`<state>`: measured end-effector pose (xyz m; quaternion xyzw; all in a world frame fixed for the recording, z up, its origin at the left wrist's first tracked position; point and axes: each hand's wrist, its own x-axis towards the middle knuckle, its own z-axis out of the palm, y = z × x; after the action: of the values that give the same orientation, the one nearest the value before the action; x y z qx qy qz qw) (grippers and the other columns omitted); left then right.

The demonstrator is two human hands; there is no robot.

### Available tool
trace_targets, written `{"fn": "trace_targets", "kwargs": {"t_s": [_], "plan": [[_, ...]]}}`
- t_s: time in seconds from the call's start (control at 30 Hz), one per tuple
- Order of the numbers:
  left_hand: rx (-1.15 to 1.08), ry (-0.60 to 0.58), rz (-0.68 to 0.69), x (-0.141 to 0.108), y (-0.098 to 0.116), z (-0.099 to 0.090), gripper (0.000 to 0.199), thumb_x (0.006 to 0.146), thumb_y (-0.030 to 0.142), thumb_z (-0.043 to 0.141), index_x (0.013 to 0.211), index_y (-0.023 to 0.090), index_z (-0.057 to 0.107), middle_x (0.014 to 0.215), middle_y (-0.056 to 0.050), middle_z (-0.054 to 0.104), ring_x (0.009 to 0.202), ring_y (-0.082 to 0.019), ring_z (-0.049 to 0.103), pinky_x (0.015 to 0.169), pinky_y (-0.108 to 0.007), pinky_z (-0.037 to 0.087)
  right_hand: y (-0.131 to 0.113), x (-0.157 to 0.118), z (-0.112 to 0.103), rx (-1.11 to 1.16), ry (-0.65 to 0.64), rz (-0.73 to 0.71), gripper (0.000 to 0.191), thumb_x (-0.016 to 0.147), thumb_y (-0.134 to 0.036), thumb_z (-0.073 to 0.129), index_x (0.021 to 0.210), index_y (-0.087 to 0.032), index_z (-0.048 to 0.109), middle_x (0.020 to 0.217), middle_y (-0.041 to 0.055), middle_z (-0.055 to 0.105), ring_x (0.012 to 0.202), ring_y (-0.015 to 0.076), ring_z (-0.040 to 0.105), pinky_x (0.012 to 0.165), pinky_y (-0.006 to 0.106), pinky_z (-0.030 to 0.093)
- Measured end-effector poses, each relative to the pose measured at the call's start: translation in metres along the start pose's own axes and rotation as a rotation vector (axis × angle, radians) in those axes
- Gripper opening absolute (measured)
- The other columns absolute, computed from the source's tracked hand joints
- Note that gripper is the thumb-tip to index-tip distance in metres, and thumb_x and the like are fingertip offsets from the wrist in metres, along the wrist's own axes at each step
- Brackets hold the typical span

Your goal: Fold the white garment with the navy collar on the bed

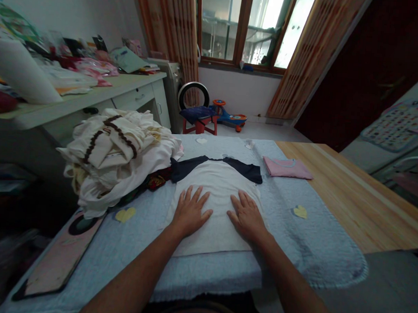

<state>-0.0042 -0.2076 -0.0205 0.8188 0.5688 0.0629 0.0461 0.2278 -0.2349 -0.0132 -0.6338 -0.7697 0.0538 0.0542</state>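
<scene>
Resting flat, L hand (pixel 189 215) & R hand (pixel 250 216) lie apart, fingers spread, on white tee (pixel 219 234) w/ dark sleeves, hem nr blue cloth's (pixel 137 241) near edge; prob. light, soft, limp, sturdy; best hold: shoulders or hem corners. Pink folded item (pixel 288 168) by right edge.

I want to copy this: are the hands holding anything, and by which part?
Nothing is held: the left hand and right hand rest open and flat on the white part of the shirt.
</scene>
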Motion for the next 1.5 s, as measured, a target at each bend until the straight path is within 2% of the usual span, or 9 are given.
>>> {"fn": "trace_targets", "kwargs": {"t_s": [0.23,0.43,0.63,0.9,1.0,1.13,1.23,1.37,1.5], "plan": [[0.013,0.010,-0.033,-0.001,-0.002,0.003,0.067,0.092,0.064,0.044,0.152,0.035,0.035,0.164,-0.005,0.026,0.150,-0.040,0.014,0.119,-0.058,0.011,-0.003,0.040,-0.023,-0.096,-0.044,0.131,0.053,0.097,-0.043,0.047,0.138,-0.010,0.052,0.148,0.0240,0.046,0.138,0.0343,0.041,0.113,0.045,0.029],[0.036,0.043,-0.022,-0.001,-0.002,0.005,0.066,0.092,0.062,0.045,0.152,0.035,0.037,0.162,-0.005,0.029,0.150,-0.038,0.016,0.119,-0.057,0.012,-0.006,0.078,-0.009,-0.043,-0.032,-0.044,0.059,0.099,-0.044,0.042,0.149,-0.013,0.040,0.160,0.0160,0.031,0.147,0.0293,0.027,0.117,0.041,0.023],[0.028,0.055,-0.016,-0.001,-0.004,0.008,0.066,0.092,0.064,0.044,0.151,0.037,0.037,0.163,-0.004,0.028,0.150,-0.038,0.015,0.119,-0.057,0.012,0.011,0.082,0.002,-0.058,0.112,0.158,0.054,0.100,-0.045,0.040,0.146,-0.016,0.045,0.158,0.0154,0.035,0.146,0.0291,0.029,0.117,0.042,0.020],[0.016,0.027,-0.015,-0.001,-0.006,0.010,0.066,0.093,0.066,0.039,0.152,0.037,0.035,0.163,-0.006,0.026,0.151,-0.037,0.016,0.119,-0.058,0.014,0.010,0.083,0.005,-0.062,0.111,0.181,0.054,0.099,-0.043,0.041,0.145,-0.017,0.045,0.157,0.0143,0.036,0.146,0.0294,0.027,0.116,0.042,0.020],[0.007,-0.037,0.009,0.011,-0.010,0.004,0.063,0.096,0.063,0.037,0.152,0.035,0.034,0.164,-0.007,0.025,0.151,-0.033,0.017,0.119,-0.055,0.016,0.010,0.083,0.005,-0.063,0.128,0.175,0.053,0.098,-0.042,0.040,0.144,-0.017,0.046,0.156,0.0140,0.038,0.146,0.0297,0.028,0.116,0.043,0.021],[0.022,-0.067,-0.021,0.045,-0.024,-0.002,0.062,0.097,0.058,0.037,0.152,0.029,0.035,0.163,-0.010,0.027,0.150,-0.031,0.021,0.119,-0.048,0.020,0.011,0.083,0.006,-0.061,0.136,0.151,0.051,0.099,-0.041,0.040,0.143,-0.016,0.047,0.155,0.0145,0.039,0.145,0.0300,0.029,0.116,0.043,0.021],[0.058,-0.024,-0.080,0.074,-0.038,-0.006,0.062,0.097,0.057,0.037,0.150,0.024,0.039,0.160,-0.013,0.032,0.148,-0.032,0.026,0.116,-0.047,0.025,0.012,0.084,0.006,-0.056,0.127,0.154,0.051,0.099,-0.040,0.041,0.143,-0.016,0.047,0.155,0.0148,0.039,0.145,0.0295,0.029,0.117,0.044,0.021],[0.125,0.070,-0.221,0.101,-0.048,-0.016,0.055,0.099,0.051,0.035,0.142,0.019,0.048,0.142,-0.016,0.053,0.127,-0.032,0.048,0.102,-0.045,0.040,0.012,0.085,0.007,-0.045,0.126,0.163,0.050,0.098,-0.039,0.042,0.143,-0.016,0.047,0.155,0.0141,0.039,0.145,0.0301,0.029,0.117,0.044,0.021],[0.141,0.099,-0.331,0.116,-0.046,-0.019,0.050,0.098,0.050,0.035,0.122,0.015,0.062,0.124,-0.018,0.062,0.117,-0.035,0.051,0.093,-0.045,0.044,0.013,0.086,0.009,0.006,0.114,0.117,0.049,0.098,-0.035,0.042,0.142,-0.014,0.049,0.155,0.0143,0.040,0.143,0.0275,0.034,0.118,0.042,0.024]]}}
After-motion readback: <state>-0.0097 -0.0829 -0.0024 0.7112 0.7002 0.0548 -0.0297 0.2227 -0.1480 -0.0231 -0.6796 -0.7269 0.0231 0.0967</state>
